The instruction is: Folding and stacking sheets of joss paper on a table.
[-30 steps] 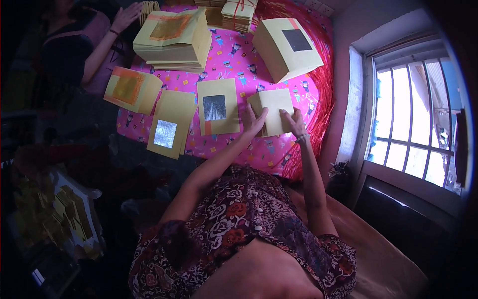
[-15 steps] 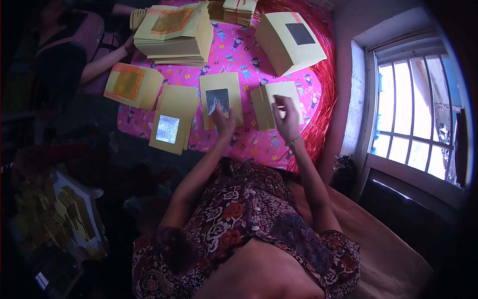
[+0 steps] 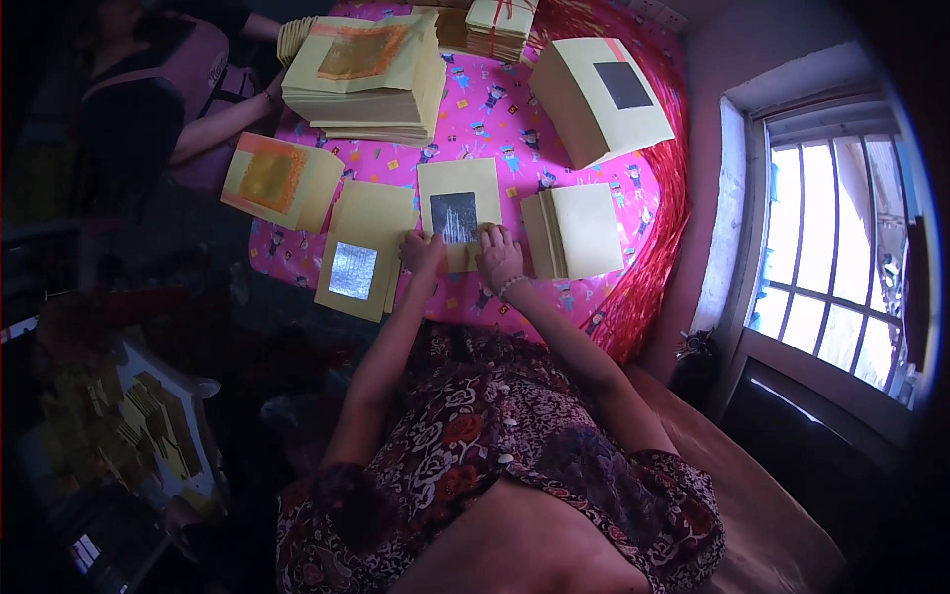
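In front of me lies yellow joss paper (image 3: 475, 180) with a dark silver foil square, possibly several sheets deep. My left hand (image 3: 423, 253) is closed at its left edge, fingers bent together. Along the opposite edge my right hand (image 3: 501, 259) curls its fingers down onto the paper; the thumb is hard to make out. Just right of that hand sits a stack of plain yellow paper (image 3: 579, 230), its layers showing on the left side. To the left, joss paper with a bright silver square (image 3: 353, 269) overlaps other sheets, near my left hand.
The table has a pink patterned cover (image 3: 465, 109). A tall gold-foil stack (image 3: 361, 54) and a silver-foil stack (image 3: 604, 94) stand farther back. Red strands (image 3: 661, 218) hang along the right edge. Another person's arm (image 3: 233, 121) reaches in at upper left. A barred window (image 3: 831, 238) is at right.
My right hand has moved left from the plain stack to the right edge of the silver-foil paper. My left hand has dropped from over the foil to the left edge.
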The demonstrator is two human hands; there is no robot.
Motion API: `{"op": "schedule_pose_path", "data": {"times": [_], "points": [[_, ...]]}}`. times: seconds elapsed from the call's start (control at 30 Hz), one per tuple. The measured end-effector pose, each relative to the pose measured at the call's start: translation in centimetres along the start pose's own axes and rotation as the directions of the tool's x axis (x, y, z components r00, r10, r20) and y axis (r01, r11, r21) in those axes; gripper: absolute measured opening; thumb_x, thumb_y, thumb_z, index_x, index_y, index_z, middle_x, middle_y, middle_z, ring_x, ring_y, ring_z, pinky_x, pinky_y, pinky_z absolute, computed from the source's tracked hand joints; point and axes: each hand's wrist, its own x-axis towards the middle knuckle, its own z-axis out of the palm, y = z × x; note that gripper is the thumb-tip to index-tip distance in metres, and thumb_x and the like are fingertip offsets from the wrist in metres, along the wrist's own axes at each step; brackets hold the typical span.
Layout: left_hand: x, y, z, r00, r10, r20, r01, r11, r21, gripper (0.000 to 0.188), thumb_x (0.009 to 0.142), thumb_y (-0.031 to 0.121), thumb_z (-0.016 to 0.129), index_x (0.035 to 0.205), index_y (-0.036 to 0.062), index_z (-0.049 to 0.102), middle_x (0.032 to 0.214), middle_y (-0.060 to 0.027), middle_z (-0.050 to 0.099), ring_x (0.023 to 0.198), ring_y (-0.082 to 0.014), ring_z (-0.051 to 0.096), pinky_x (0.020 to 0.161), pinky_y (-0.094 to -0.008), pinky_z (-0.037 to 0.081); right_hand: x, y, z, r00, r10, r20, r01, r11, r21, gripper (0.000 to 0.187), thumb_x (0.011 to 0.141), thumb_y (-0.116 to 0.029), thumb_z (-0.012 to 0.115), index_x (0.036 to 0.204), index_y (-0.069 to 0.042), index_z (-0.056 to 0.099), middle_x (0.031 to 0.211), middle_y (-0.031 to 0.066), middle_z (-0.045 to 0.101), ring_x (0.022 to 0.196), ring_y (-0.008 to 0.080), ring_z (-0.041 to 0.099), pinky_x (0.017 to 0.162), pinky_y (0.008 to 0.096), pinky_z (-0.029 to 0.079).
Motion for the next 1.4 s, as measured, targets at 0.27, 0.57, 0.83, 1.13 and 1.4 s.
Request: {"op": "schedule_pose_path", "data": {"times": [0.27, 0.57, 0.83, 1.13, 1.4], "points": [[0.5, 0.2, 0.3, 0.998, 0.039, 0.050, -0.023, 0.958, -0.286, 0.033, 0.072, 0.022, 0.065, 0.094, 0.0022, 0.051, 0.095, -0.0207, 0.059, 0.088, -0.0369, 0.059, 0.081, -0.0444, 0.047, 0.0, 0.5, -1.4, 0.997, 0.022, 0.075, -0.026, 0.998, 0.052, 0.065, 0.074, -0.035, 0.066, 0.127, -0.004, 0.044, 0.130, 0.0109, 0.042, 0.124, 0.0276, 0.037, 0.095, 0.0425, 0.039], [3.1, -2.2, -1.3, 0.960, 0.193, 0.203, -0.044, 0.820, -0.570, 0.047, 0.072, 0.006, 0.067, 0.110, 0.0026, 0.039, 0.099, -0.0122, 0.056, 0.087, -0.0169, 0.056, 0.074, -0.0321, 0.050, -1.4, 3.0, -1.6, 0.981, -0.185, -0.063, 0.195, 0.956, 0.219, 0.053, 0.067, -0.014, 0.066, 0.117, -0.007, 0.049, 0.119, 0.0124, 0.050, 0.117, 0.0295, 0.045, 0.095, 0.0419, 0.038], [0.2, -1.6, -9.3, 0.741, 0.193, 0.643, 0.132, 0.898, -0.421, 0.028, 0.084, 0.002, 0.048, 0.111, 0.0068, 0.050, 0.089, -0.0032, 0.052, 0.078, -0.0109, 0.055, 0.064, -0.0249, 0.049, -2.5, 3.7, -2.4, 0.964, -0.238, -0.120, 0.265, 0.792, 0.551, 0.028, 0.077, -0.010, 0.059, 0.104, -0.008, 0.053, 0.098, 0.0169, 0.058, 0.095, 0.0348, 0.057, 0.079, 0.0443, 0.047], [0.5, 0.8, -9.7, 0.479, 0.794, 0.374, -0.703, 0.602, -0.379, 0.033, 0.076, 0.002, 0.057, 0.109, 0.0025, 0.058, 0.112, -0.0154, 0.055, 0.098, -0.0244, 0.058, 0.078, -0.0303, 0.049, -1.8, 4.1, -1.0, 0.998, 0.034, -0.055, 0.009, 0.773, 0.634, 0.021, 0.089, -0.017, 0.054, 0.106, -0.004, 0.053, 0.083, 0.0228, 0.061, 0.081, 0.0384, 0.061, 0.068, 0.0451, 0.048], [1.9, -2.3, -4.8, 0.770, 0.572, 0.282, -0.466, 0.807, -0.362, 0.030, 0.082, 0.024, 0.066, 0.099, 0.0012, 0.058, 0.078, -0.0070, 0.061, 0.072, -0.0138, 0.058, 0.066, -0.0296, 0.046, 0.2, 3.6, 1.1, 0.963, 0.269, 0.010, -0.193, 0.664, 0.723, 0.031, 0.089, -0.031, 0.055, 0.088, 0.000, 0.051, 0.074, 0.0225, 0.059, 0.072, 0.0392, 0.059, 0.065, 0.0466, 0.044]]}}
